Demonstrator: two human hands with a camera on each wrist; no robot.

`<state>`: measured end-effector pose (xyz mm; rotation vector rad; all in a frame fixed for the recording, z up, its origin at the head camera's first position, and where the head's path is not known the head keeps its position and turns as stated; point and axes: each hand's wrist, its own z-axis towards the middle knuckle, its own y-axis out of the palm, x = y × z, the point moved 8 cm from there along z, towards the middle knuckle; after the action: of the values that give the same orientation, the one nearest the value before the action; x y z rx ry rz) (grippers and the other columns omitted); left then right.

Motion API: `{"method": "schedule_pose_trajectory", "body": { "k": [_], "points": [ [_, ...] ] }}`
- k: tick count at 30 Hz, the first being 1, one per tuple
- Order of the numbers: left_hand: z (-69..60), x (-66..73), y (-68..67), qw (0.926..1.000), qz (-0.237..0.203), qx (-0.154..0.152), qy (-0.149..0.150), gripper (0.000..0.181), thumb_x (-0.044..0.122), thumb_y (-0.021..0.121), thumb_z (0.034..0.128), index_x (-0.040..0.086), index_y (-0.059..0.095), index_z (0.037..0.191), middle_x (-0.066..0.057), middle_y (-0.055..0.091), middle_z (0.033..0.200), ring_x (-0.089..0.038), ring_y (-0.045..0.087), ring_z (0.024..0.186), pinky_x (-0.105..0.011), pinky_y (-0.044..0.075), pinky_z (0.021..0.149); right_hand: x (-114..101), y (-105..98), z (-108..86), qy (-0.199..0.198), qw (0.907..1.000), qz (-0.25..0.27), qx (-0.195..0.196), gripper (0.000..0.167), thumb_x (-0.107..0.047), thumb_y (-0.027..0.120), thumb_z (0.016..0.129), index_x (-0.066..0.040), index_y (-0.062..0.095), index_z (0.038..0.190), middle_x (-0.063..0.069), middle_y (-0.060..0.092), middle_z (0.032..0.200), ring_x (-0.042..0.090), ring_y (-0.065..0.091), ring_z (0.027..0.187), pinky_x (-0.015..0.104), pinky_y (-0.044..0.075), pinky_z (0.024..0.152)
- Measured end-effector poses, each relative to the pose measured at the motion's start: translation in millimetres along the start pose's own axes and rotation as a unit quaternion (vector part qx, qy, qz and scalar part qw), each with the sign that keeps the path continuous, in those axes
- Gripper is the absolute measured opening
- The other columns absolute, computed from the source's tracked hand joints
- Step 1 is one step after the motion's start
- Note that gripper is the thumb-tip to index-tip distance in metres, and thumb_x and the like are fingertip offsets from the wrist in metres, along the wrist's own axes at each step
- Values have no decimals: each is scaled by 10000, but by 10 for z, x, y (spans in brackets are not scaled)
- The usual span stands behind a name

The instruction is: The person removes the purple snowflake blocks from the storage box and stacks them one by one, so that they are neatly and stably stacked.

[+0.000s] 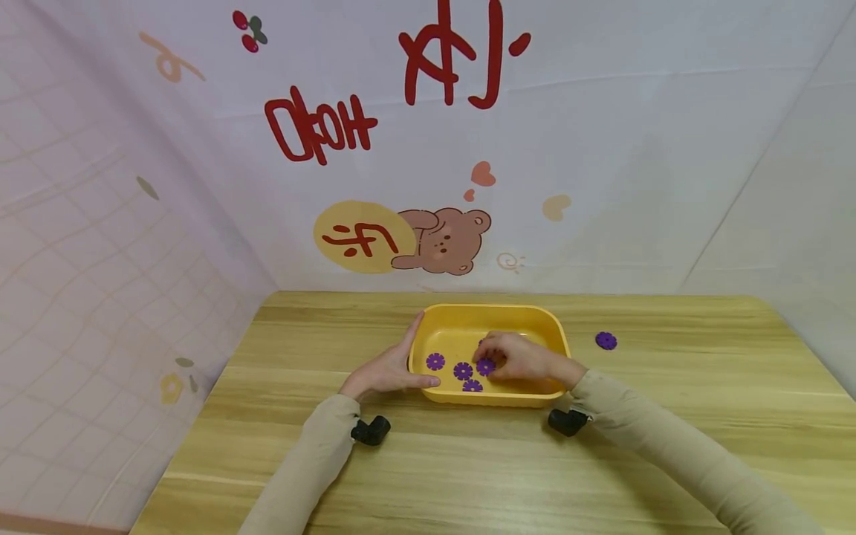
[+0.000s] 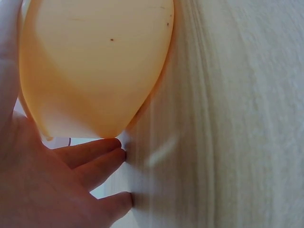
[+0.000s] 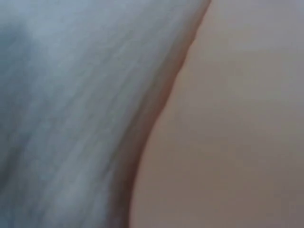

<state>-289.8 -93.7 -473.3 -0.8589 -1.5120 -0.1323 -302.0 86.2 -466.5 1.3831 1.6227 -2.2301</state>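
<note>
A yellow plastic bin point(image 1: 461, 399) stands on the wooden table. Several flat purple notched discs, like snowflake building pieces, lie on its floor, among them one disc point(image 1: 435, 362) at the left and another point(image 1: 472, 386) by the front wall. My left hand point(image 1: 388, 370) spans the bin's left end, thumb over the front rim; in the left wrist view its straight fingers point(image 2: 97, 164) lie against the outside wall. Inside the bin, my right hand point(image 1: 518, 358) has bent fingers and pinches a purple disc point(image 1: 486, 367). The right wrist view is a blur without fingers.
One more purple disc point(image 1: 606, 341) lies on the table point(image 1: 702, 371), right of the bin. Behind the table hangs a white printed cloth point(image 1: 602, 148) with a bear and red characters. Black wrist cameras sit below both cuffs.
</note>
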Motion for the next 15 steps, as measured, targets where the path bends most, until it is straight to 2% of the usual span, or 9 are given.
{"method": "schedule_pose_trajectory", "body": {
  "k": [8, 15],
  "points": [
    [5, 12, 10, 10000, -14, -46, 39, 1199, 242, 796, 818, 276, -168, 1530, -161, 311, 1494, -272, 573, 1051, -379, 364, 1052, 15, 18, 38, 78, 9999, -107, 10, 255, -42, 767, 792, -26, 699, 1037, 46, 609, 954, 175, 565, 851, 273, 510, 771],
    [2, 1, 4, 10000, 29, 10, 36, 1196, 233, 798, 815, 228, -155, 1538, -171, 304, 1504, -252, 566, 1058, -397, 352, 1060, 6, 22, 55, -71, 9998, -172, 33, 250, -92, 763, 811, -19, 702, 1042, 23, 608, 942, 158, 571, 846, 255, 519, 760]
  ]
}}
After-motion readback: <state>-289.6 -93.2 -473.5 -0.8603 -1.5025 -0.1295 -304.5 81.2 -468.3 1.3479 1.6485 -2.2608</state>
